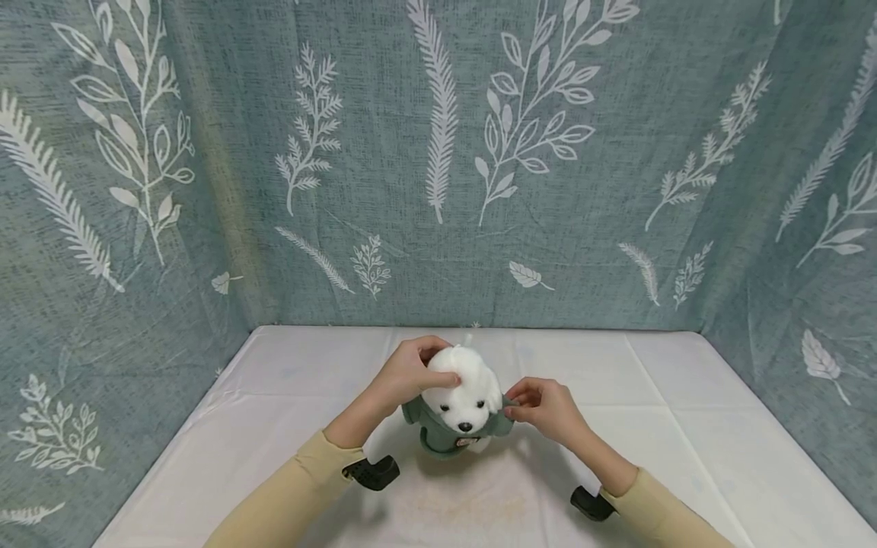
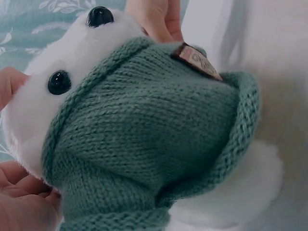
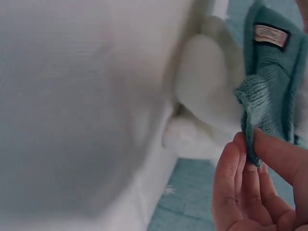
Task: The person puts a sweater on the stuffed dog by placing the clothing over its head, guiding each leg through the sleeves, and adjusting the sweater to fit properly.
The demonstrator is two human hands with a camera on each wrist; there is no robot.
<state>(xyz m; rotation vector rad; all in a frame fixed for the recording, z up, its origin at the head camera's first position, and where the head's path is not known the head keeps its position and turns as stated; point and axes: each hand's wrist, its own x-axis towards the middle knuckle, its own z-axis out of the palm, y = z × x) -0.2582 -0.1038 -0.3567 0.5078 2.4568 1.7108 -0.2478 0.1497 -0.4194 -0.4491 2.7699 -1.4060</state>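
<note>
A white plush dog point(image 1: 460, 380) sits upright near the middle of the table, facing the camera and wearing a green knitted sweater point(image 2: 144, 120) with a small label point(image 2: 199, 61) on its front. My left hand point(image 1: 406, 373) grips the dog's head from the side, thumb across the forehead. On the other side, my right hand point(image 1: 548, 409) pinches the edge of the sweater's sleeve point(image 3: 252, 115) between thumb and fingers. Below the hem, the dog's white legs point(image 3: 202, 77) show in the right wrist view.
A white cloth covers the table point(image 1: 637, 426). Green-blue curtains point(image 1: 384, 152) with white leaf prints hang behind it and along both sides. A black wrist camera point(image 1: 373, 472) sits under the left cuff, another camera point(image 1: 591, 504) under the right.
</note>
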